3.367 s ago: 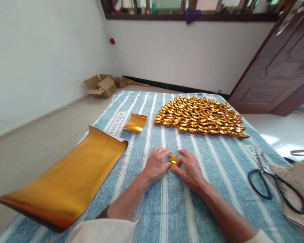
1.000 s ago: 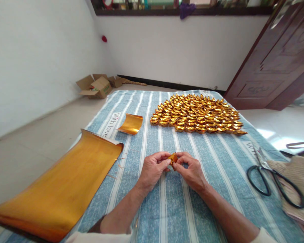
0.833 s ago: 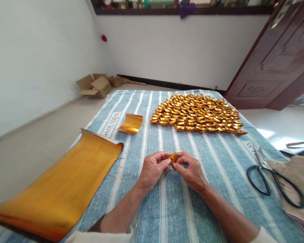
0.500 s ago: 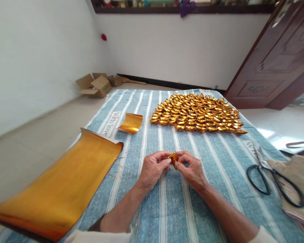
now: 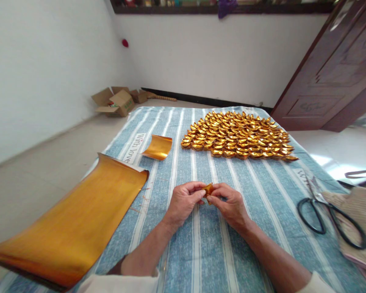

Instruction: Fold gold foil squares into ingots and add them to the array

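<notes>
Between my two hands is a small piece of folded gold foil paper (image 5: 208, 189), held just above the striped cloth. My left hand (image 5: 187, 200) pinches its left side between thumb and fingers. On the other side, my right hand (image 5: 229, 202) grips it with thumb and forefinger, and the fingers partly cover the folds. Beyond the hands, many folded gold paper ingots (image 5: 238, 136) stand packed in rows. A small curled stack of gold foil sheets (image 5: 157, 147) lies to their left. Nearer on the left rests a large gold foil sheet (image 5: 70, 215), curled at its edges.
Black-handled scissors (image 5: 317, 199) lie at the right on a beige knitted cloth (image 5: 354, 219). A blue and white striped cloth (image 5: 183, 252) covers the table. Past it are an open cardboard box (image 5: 118, 103) on the floor and a brown door (image 5: 326, 77).
The foil piece has turned a little and its shape between the fingertips differs. My right thumb has shifted slightly left; my left hand is almost where it was.
</notes>
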`<state>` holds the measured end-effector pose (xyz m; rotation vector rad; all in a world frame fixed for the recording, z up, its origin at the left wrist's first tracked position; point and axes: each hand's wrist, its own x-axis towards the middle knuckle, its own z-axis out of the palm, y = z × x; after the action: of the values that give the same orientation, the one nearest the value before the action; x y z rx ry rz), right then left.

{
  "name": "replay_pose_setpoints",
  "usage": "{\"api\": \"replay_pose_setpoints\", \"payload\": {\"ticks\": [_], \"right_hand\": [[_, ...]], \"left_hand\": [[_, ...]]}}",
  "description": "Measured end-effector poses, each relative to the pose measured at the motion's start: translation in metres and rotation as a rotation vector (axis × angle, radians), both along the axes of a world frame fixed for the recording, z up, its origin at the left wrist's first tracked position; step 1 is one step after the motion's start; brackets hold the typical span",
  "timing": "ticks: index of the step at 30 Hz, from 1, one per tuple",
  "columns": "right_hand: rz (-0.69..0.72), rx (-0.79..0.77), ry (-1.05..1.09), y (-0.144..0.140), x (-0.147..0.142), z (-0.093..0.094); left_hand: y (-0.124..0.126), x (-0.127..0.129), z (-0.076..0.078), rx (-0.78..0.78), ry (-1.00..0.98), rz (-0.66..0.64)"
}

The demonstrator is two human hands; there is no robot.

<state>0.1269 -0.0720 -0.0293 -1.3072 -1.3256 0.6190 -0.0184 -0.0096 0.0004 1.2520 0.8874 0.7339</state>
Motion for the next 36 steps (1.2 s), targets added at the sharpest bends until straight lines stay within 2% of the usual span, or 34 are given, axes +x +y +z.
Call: {"api": "replay_pose_setpoints", "payload": {"ticks": [3, 8, 14, 19, 27, 36], "right_hand": [[0.011, 0.015, -0.026, 0.0, 0.0, 0.0], [-0.012, -0.055, -0.08, 0.0, -0.001, 0.0], [-0.07, -0.186, 0.111, -0.001, -0.006, -0.001], [-0.087, -0.24, 0.131, 0.0, -0.006, -0.004], [-0.096, -0.222, 0.235, 0.004, -0.004, -0.008], [-0.137, -0.208, 0.135, 0.005, -0.005, -0.011]], "left_hand": [[0.001, 0.0, -0.002, -0.003, -0.008, 0.002], [0.0, 0.002, -0.004, -0.031, -0.021, 0.012], [0.0, 0.004, -0.003, -0.077, -0.059, 0.048], [-0.001, 0.005, -0.001, -0.101, -0.078, 0.059], [-0.003, 0.007, -0.006, -0.153, -0.088, 0.129], [-0.006, 0.009, -0.008, -0.255, -0.151, 0.105]]}}
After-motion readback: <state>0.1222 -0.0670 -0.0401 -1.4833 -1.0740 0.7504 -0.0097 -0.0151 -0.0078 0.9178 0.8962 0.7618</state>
